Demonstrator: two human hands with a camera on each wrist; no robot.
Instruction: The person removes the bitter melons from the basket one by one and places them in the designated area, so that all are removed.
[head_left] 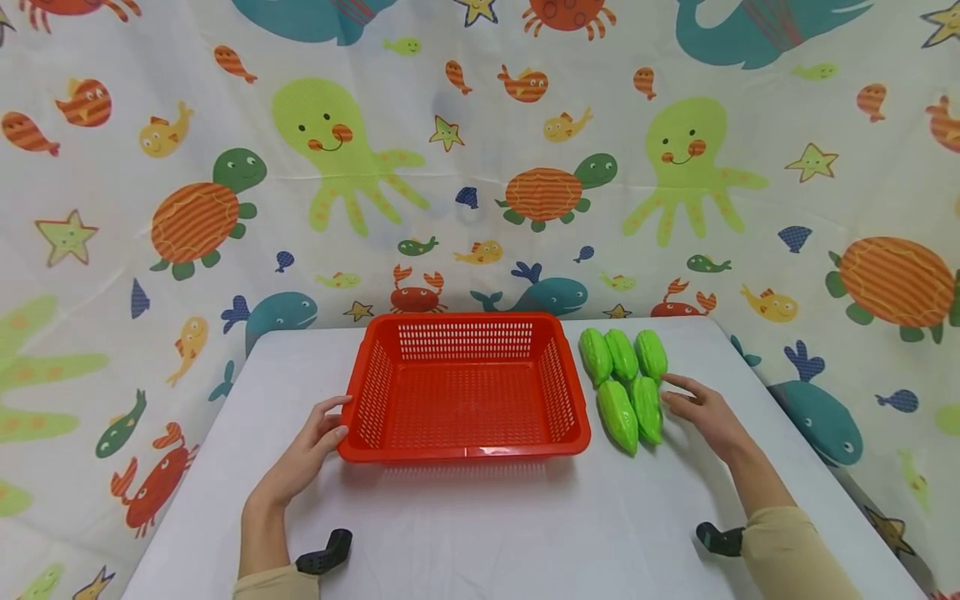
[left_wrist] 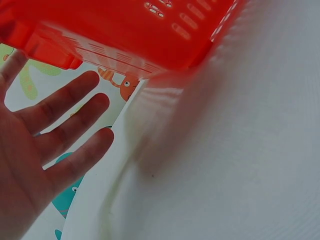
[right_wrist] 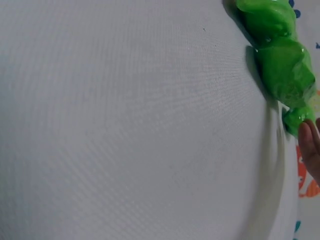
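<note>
A red plastic basket [head_left: 465, 454] with slotted walls stands in the middle of the table, and nothing lies in it. At its left rim is my left hand [head_left: 303, 454], its fingertips at the rim. The left wrist view shows that hand's fingers [left_wrist: 82, 122] spread and loosely straight beside the basket's wall [left_wrist: 115, 30]. Several shiny green, ridged, gourd-like vegetables [head_left: 617, 417] lie close together right of the basket. My right hand [head_left: 708, 421] is just right of them, fingers relaxed and reaching toward them, holding nothing; whether it touches one, I cannot tell.
A white cloth covers the table [head_left: 465, 533]. Behind it hangs a curtain [head_left: 465, 242] printed with sea animals. A black strap-like device [head_left: 326, 552] is at my left wrist, and another black device [head_left: 720, 540] at my right.
</note>
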